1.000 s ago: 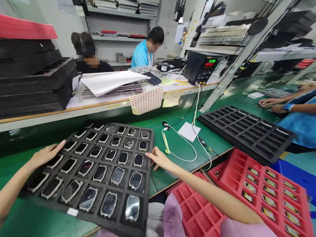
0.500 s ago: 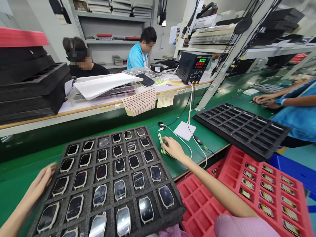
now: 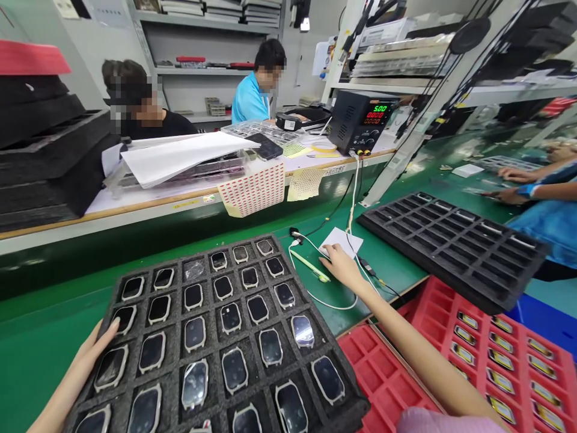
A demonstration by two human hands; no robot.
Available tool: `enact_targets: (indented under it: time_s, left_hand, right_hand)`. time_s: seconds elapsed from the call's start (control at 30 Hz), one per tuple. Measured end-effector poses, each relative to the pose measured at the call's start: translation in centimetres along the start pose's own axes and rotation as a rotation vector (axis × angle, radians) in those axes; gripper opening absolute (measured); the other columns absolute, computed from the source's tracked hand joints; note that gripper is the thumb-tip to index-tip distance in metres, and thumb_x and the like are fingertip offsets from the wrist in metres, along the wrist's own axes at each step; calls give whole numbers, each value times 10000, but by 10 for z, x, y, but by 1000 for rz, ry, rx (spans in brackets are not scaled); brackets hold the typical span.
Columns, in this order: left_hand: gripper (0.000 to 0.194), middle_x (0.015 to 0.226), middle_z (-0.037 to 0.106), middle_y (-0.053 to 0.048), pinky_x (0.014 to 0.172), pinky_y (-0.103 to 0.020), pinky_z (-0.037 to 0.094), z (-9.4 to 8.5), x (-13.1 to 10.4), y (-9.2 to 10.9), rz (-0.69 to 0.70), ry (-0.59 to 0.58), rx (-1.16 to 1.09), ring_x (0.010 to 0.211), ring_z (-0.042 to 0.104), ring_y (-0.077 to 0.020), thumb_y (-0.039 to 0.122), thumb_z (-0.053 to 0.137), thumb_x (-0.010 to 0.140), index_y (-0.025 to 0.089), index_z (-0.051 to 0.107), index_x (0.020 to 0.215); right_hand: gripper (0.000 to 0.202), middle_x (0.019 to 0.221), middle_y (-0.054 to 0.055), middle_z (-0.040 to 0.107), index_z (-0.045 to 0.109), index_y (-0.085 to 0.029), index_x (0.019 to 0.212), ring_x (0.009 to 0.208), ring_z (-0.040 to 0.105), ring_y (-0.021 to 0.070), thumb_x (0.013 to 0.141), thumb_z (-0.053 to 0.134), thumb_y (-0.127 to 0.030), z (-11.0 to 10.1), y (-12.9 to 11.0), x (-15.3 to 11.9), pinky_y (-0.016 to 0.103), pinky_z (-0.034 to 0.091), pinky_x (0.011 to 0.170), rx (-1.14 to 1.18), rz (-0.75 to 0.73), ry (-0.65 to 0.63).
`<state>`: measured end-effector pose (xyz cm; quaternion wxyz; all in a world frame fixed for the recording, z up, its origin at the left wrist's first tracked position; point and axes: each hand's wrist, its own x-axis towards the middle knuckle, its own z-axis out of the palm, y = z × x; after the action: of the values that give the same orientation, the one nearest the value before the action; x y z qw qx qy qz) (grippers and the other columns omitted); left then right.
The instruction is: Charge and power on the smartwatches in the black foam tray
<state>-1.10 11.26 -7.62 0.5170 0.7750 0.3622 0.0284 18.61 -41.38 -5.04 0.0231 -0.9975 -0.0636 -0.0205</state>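
- The left hand [image 3: 92, 355] has its thumb over the left edge of the black foam tray [image 3: 324, 338]; the other fingers are partly hidden, so whether it is clamped cannot be told.
- The right hand [image 3: 343, 264] is open and apart from the left, fingers slightly spread over the white paper [image 3: 346, 237], beside the green pen [image 3: 310, 266]; contact with the paper or the white cable [image 3: 332, 308] is unclear.
- The tray, filled with rows of watch cases [image 3: 258, 308], reaches past the front edge of the green worktop [image 3: 40, 331].
- Its nearest row is cut off; glare obscures some screens.
- A co-worker's hands [image 3: 507, 192], far right, are small and indistinct.
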Motion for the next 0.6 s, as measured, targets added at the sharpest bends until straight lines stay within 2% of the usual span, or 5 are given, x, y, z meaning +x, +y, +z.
enact_targets:
  time_s: [0.1, 0.27, 0.37, 0.5, 0.6]
  left_hand:
    - [420, 1031, 669, 240, 1090, -444, 383, 13, -12, 8, -44, 21, -121, 1272, 428, -256, 690, 613, 605, 519, 609, 989]
    - [594, 1246, 609, 85, 1082, -448, 378, 30, -30, 20, 2, -41, -202, 1253, 471, -295, 679, 600, 659, 393, 558, 1179]
    - [647, 1278, 591, -38, 1072, -468, 373, 32, -32, 21, 19, -62, -198, 1215, 511, -317, 647, 594, 704, 276, 538, 1231]
    - [608, 1298, 571, -70, 1033, -439, 421, 29, -27, 15, 78, -98, -181, 1193, 536, -302, 620, 562, 756, 251, 532, 1237]
    - [597, 1281, 576, -104, 1022, -432, 429, 27, -22, 10, 165, -81, -154, 1184, 542, -305, 569, 588, 759, 209, 529, 1231]
  right_hand:
    - [262, 1148, 126, 556, 542, -118, 1166, 955, 593, 230, 931, 539, -234, -1, 0, 7, 383, 502, 793, -97, 56, -33]
    - [287, 1140, 91, 580, 552, -140, 1167, 962, 603, 222, 924, 572, -290, -2, -12, 14, 417, 521, 810, -162, 115, -90]
    - [300, 1148, 110, 577, 554, -122, 1166, 977, 600, 232, 917, 584, -288, -2, -24, 13, 419, 518, 819, -152, 168, -96]
    - [321, 1168, 126, 565, 551, -107, 1172, 994, 593, 240, 911, 594, -289, -10, -33, 11, 420, 513, 830, -58, 229, -98]
    - [314, 1167, 118, 566, 551, -117, 1172, 983, 597, 232, 913, 590, -290, -27, -30, 9, 413, 518, 821, 89, 225, -128]
